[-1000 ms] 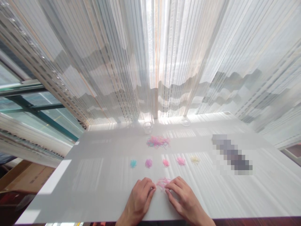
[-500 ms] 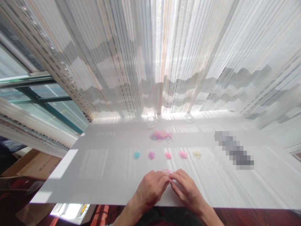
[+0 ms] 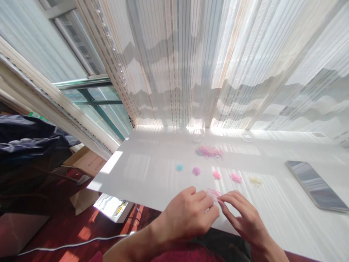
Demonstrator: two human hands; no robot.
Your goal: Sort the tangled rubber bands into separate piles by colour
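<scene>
My left hand [image 3: 192, 211] is closed, with its fingers curled against a small bunch of thin pink strands [image 3: 214, 192] low on the table. Thumb and index finger of my right hand [image 3: 242, 214] pinch at the near side of that bunch, the tips almost meeting the left fingers. Whether the strands are threads or little bands is too fine to tell. Beyond my hands lies a row of small piles: teal [image 3: 179, 167], purple [image 3: 196, 171], coral [image 3: 217, 175], pink [image 3: 236, 177] and pale yellow [image 3: 255, 181]. Behind the row is a larger, mixed-colour tangle [image 3: 209, 152].
A phone [image 3: 316, 185] lies on the right of the white table [image 3: 152, 182]. Clear round dishes, one left [image 3: 198, 135] and one right [image 3: 247, 137], stand at the back by the sheer curtain [image 3: 185, 72]. A cardboard box [image 3: 87, 162] and white cable [image 3: 81, 242] are on the left.
The view has swung left, so the table sits further right in it. My left hand has turned over the bunch; both hands stay close together there.
</scene>
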